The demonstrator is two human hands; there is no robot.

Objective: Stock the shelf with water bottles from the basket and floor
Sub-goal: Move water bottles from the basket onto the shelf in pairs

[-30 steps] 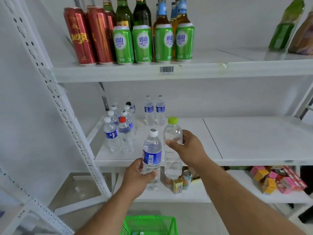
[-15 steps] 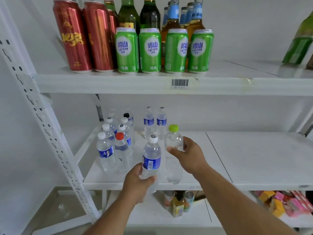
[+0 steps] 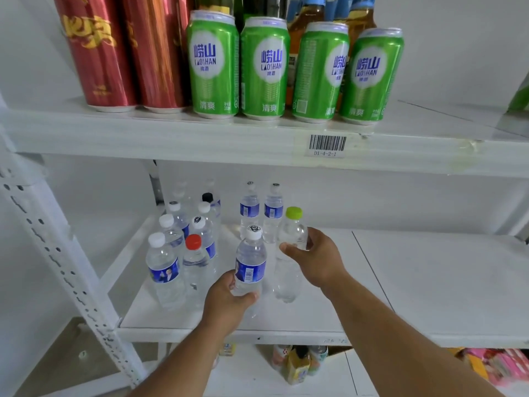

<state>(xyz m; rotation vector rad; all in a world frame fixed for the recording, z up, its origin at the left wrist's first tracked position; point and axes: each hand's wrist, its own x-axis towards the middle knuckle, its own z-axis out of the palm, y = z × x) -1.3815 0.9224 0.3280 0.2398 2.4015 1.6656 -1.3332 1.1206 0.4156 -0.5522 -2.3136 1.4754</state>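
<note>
Now both hands carry a water bottle over the middle shelf (image 3: 400, 282). Left hand (image 3: 226, 303) wraps the lower body of the blue-label bottle (image 3: 250, 265); right hand (image 3: 315, 259) clamps the shoulder of the green-cap bottle (image 3: 289, 253) from its 3 o'clock side. Both bottles stand upright, long axes vertical, just beside each other but apart. Whether either base touches the board cannot be told; the green-cap one looks low enough to be resting.

Key relation: free shelf space lies at 12 o'clock from the hands, ending at two standing blue-label bottles (image 3: 262, 210) near the back. A cluster of bottles, one with a red cap (image 3: 193, 242), sits at 9 to 10 o'clock of the left hand. Right of the seam the board is bare.

Against the frame a second back, both bottles have come up from below the shelf edge and forward over the board, and the basket has dropped out of view. Likely step: set both down, then release.
</note>
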